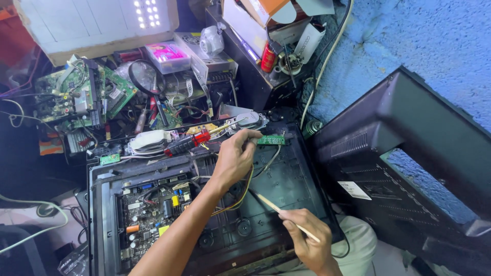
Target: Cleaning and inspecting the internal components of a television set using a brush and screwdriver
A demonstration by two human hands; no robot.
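**Two hands over an opened set, a small green board pinched at its far edge**

The left hand [236, 153] reaches across the opened black chassis [286, 189], its fingertips closed on a small green circuit board [271, 139] at the far rim. The board seems held up and steady so its thin wires, trailing back under the wrist, stay slack and its face can be got at. The right hand [307, 243] sits nearer the body, fingers wrapped round a slim pale stick-like tool [279, 210] held like a pen, tip angled up toward the left hand but well short of the board. Whether it is a brush or a probe I cannot tell.

Just left of the left hand lies a red-and-black-handled screwdriver [192, 143], parked within easy reach. Below the left forearm, the set's main board [151, 214] shows, crowded with parts, one small yellow patch on it.

To the right of both hands a black back cover [409, 168] leans against the blue wall, apparently out of the way; it carries a white rectangular label [354, 190] low on its inner face. Beyond the left hand, a red cylindrical can [268, 57] stands on a shelf beside white-and-orange cartons [266, 13], and further left a small clear box with a pink lid [167, 55] rests among loose green boards [84, 94].
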